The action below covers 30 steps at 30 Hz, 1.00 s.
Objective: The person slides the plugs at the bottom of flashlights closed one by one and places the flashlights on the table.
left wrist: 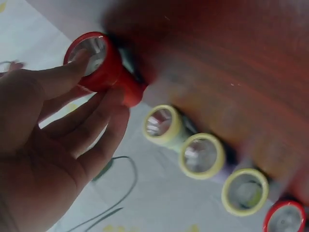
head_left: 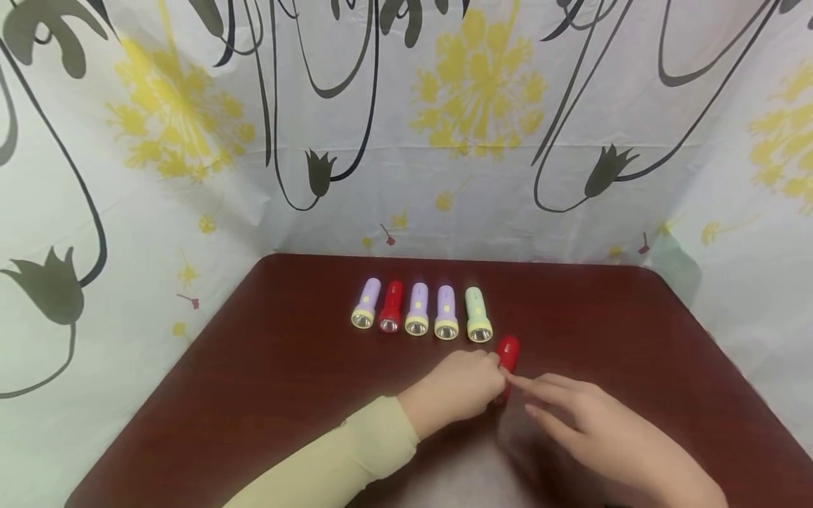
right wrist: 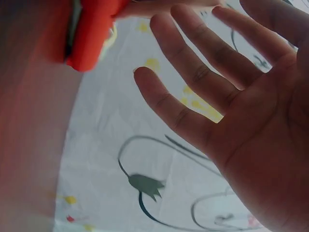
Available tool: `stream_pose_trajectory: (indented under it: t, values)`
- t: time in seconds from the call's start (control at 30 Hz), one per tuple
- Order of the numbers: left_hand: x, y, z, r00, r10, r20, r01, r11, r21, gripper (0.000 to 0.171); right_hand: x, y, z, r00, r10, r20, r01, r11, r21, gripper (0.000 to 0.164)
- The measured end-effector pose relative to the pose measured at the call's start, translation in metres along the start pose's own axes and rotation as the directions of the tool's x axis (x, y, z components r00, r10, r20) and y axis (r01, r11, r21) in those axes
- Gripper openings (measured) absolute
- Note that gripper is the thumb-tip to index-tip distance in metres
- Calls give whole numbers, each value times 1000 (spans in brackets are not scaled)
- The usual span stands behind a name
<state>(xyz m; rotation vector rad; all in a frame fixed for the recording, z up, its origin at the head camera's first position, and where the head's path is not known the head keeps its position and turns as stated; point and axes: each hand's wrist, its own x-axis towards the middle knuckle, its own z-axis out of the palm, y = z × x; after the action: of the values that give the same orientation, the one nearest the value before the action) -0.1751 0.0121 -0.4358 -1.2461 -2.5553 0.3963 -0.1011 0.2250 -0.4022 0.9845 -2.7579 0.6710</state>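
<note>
A red flashlight (head_left: 509,351) lies right of a row of others, its head toward the person. My left hand (head_left: 460,384) grips it, the thumb over the lens and the fingers along its side, as the left wrist view shows on the red flashlight (left wrist: 113,72). My right hand (head_left: 581,416) is beside it with fingers extended, the index fingertip right at the left hand's knuckles. In the right wrist view the right palm (right wrist: 260,125) holds nothing, and the red flashlight (right wrist: 91,38) shows at the upper left.
Beyond the hands, several flashlights stand in a row, lenses toward the person: a lavender one (head_left: 366,303), a red one (head_left: 391,307), two more lavender ones (head_left: 417,309) and a pale green one (head_left: 478,314). The dark red-brown table (head_left: 286,353) backs onto a patterned white cloth (head_left: 406,190).
</note>
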Motion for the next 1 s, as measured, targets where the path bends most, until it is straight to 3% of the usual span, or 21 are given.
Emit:
stream_pose_trajectory:
  t: [0.1, 0.2, 0.5, 0.7, 1.0]
  values:
    - [14, -1, 5, 1000, -27, -7, 27, 999, 30, 25, -7, 1, -5, 994, -36, -106, 30, 998, -52, 48]
    - [28, 1, 10, 999, -48, -16, 49, 997, 62, 25, -11, 6, -4, 987, -55, -150, 45, 996, -74, 49]
    - [62, -4, 23, 990, -142, -28, 143, 988, 64, 32, -13, 11, 4, 992, -73, -104, 70, 997, -38, 47]
    - [70, -13, 28, 975, -221, -15, 222, 975, 29, 33, -15, 11, 3, 994, -71, -86, 70, 997, -16, 47]
    - [78, -16, 29, 972, -236, 10, 236, 972, -8, 39, -16, 14, 5, 1000, 3, -20, -3, 1000, 4, 43]
